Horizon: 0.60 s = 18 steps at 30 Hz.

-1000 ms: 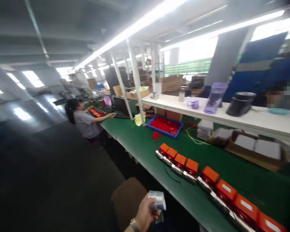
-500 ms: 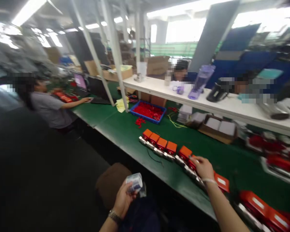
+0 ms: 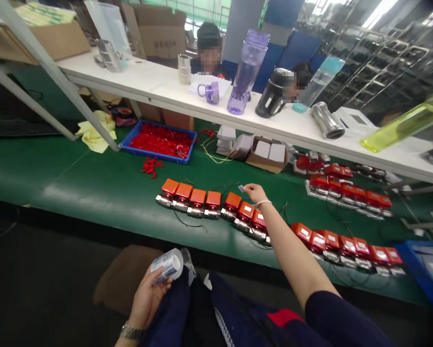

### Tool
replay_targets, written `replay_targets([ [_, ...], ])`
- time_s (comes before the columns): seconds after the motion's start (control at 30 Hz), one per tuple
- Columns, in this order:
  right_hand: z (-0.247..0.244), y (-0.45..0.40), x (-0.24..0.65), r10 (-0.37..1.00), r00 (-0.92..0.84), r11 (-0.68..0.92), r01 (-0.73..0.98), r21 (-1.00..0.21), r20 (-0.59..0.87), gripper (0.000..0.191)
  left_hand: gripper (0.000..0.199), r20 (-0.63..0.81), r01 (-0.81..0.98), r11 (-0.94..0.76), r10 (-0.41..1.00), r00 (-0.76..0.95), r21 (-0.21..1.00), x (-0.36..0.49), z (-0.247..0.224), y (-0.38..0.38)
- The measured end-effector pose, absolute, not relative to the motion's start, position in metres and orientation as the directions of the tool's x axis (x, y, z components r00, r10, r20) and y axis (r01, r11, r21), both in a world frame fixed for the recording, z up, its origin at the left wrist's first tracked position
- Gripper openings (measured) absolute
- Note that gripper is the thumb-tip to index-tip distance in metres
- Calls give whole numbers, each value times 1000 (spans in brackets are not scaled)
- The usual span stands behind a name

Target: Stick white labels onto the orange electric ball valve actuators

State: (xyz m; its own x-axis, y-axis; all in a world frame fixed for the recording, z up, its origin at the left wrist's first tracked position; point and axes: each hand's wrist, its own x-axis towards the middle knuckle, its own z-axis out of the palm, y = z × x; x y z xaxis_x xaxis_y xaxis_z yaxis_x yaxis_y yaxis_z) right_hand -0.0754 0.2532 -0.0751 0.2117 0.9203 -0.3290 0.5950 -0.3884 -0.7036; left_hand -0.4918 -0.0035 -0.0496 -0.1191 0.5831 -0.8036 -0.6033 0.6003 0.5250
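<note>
While the left hand (image 3: 147, 294) of a person in navy clothing curled around a label roll (image 3: 167, 266), its fingers wrapped along the side, a metal watch (image 3: 132, 332) circled the same wrist. Both hand and roll were on the near side of a green bench (image 3: 104, 202), beside a brown object (image 3: 120, 279) too dim to identify. Along the bench stood a curving row of orange-topped units (image 3: 198, 196) on silvery metal fittings (image 3: 195, 211), a dark cable (image 3: 187, 224) trailing in front. Five units from the left had plain tops; the next two bore white labels. Farther right, another group of red units (image 3: 332, 239) lined the bench. The right hand (image 3: 255, 193), its arm stretched over the row, pinched a small label (image 3: 241, 188) between thumb and fingertips, just beyond the fifth plain top. Red pieces (image 3: 151, 166) lay loose before a blue tray (image 3: 154, 155) filled with more, with a yellow cloth (image 3: 98, 131) to its left and an open cardboard box (image 3: 263, 164) to its right. Above, a white shelf (image 3: 158, 86) carried a purple mug (image 3: 212, 92), a purple bottle (image 3: 247, 74) and a black mug (image 3: 274, 94). Two people (image 3: 209, 38) were partly visible behind it.
</note>
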Motion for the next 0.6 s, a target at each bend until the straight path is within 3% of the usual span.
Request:
replay_targets([
  [0.2,-79,244,-49,861,310,-508,499,-702,-403,30,24,-817,-562,664,575,-39,494,-500,-53,42],
  [0.6,-115,259,-51,813,131,-548,502,-669,-568,30,33,-783,-502,674,622,-12,543,-486,-48,110],
])
